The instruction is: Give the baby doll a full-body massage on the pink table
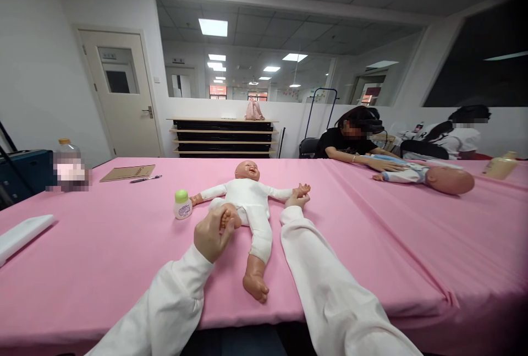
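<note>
A baby doll [248,197] with a white cloth body lies on its back on the pink-covered table [136,268], head away from me. My left hand [212,233] is closed around the doll's foot [227,217], and that leg is bent up toward its belly. The other leg [256,268] lies stretched toward me. My right hand [296,200] grips the doll's hand [304,189] at the end of its outstretched arm. A small white bottle with a green cap [182,205] stands beside the doll's other hand.
A brown notebook [127,173] and a pen [146,179] lie at the far left, near a blurred clear bottle [70,166]. A white folded item [25,237] rests at the left edge. Across the table a person [350,138] touches another doll [447,179]; a yellowish bottle [500,166] stands beyond.
</note>
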Demonstrator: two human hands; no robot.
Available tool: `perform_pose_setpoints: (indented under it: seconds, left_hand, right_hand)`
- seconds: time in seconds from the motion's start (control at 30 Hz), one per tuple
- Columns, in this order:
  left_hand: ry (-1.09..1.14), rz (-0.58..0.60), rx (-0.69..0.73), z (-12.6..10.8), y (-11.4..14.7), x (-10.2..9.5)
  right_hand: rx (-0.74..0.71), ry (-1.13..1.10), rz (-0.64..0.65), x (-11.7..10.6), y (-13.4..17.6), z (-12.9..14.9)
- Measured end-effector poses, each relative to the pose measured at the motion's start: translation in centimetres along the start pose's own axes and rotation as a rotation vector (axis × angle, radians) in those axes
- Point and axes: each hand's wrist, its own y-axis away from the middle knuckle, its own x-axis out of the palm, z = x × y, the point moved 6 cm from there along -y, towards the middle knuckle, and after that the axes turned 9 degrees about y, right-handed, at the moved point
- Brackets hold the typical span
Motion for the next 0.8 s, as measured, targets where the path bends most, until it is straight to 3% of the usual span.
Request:
perform_pose_setpoints:
  seconds: [0.07, 0.13, 0.3, 0.5, 0.57, 0.67, 0.73, 0.8]
  left_hand:
    - [0.047, 0.107, 0.081, -0.7, -1.8, 1.0]
    - [0.091, 0.222, 0.114, -1.4, -3.4, 2.3]
    - [0.201, 0.512, 0.114, -2.0, -4.3, 6.6]
    - [0.173, 0.635, 0.312, -2.3, -0.1, 10.3]
    - [0.182, 0.659, 0.357, -2.5, 1.1, 10.7]
    - [0.165, 0.675, 0.349, -2.4, 1.1, 10.4]
    - [0.153, 0.643, 0.281, -2.1, -0.1, 9.2]
    - [0.136, 0.567, 0.177, -1.5, -1.8, 7.0]
  right_hand:
    - [0.076, 0.044, -0.097, 0.1, 0.1, 0.0]
    - [0.103, 0.09, -0.066, 0.9, 0.1, 0.6]
    - [-0.116, 0.039, 0.349, 4.8, 0.7, 3.5]
    - [-0.468, 0.245, 0.835, 7.0, 4.0, 5.1]
    - [-0.527, 0.309, 0.865, 6.9, 4.6, 5.2]
    - [-0.461, 0.265, 0.841, 6.5, 4.4, 5.0]
    - [-0.367, 0.184, 0.803, 6.1, 3.6, 4.4]
    - [-0.231, 0.109, 0.684, 5.2, 2.1, 3.3]
